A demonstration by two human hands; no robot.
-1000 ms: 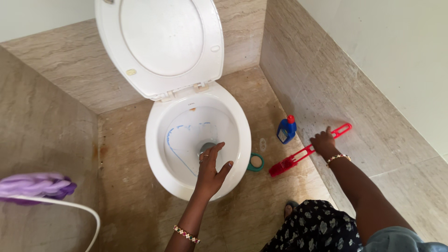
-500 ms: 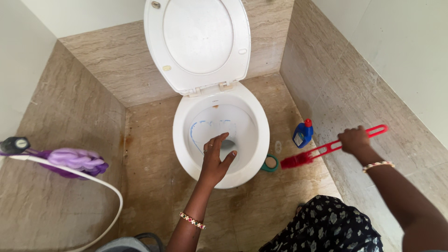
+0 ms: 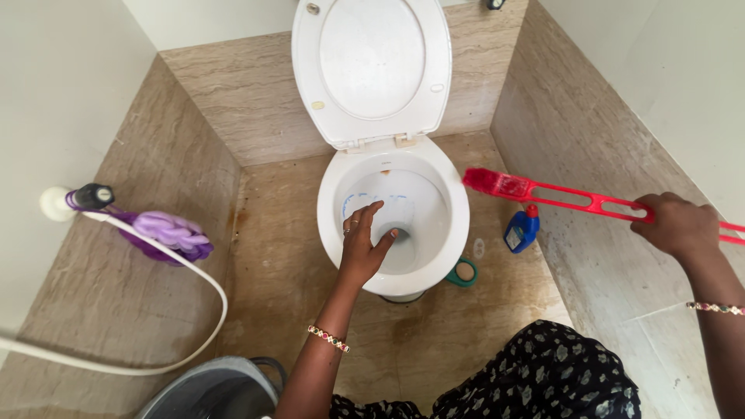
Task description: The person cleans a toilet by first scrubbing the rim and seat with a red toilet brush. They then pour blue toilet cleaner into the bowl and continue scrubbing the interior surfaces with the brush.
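Observation:
A white toilet bowl [image 3: 458, 233] stands at the centre with its lid [image 3: 372, 70] raised; blue liquid streaks its inner wall. My left hand [image 3: 362, 247] hovers over the bowl's near rim, fingers spread and holding nothing. My right hand [image 3: 677, 225] grips the handle of a long red toilet brush [image 3: 543, 191], held level in the air with its bristle head just right of the bowl's rim.
A blue bottle with a red cap [image 3: 521, 228] stands on the floor by the right tiled wall. A small green-rimmed round object [image 3: 464, 271] lies beside the bowl. A purple scrubber [image 3: 167, 233] and white hose [image 3: 198, 268] hang at left. A grey bucket [image 3: 209, 392] sits below.
My right hand has lifted the red brush off the floor and swung its head up toward the bowl. The view has shifted left; my left hand stays over the bowl.

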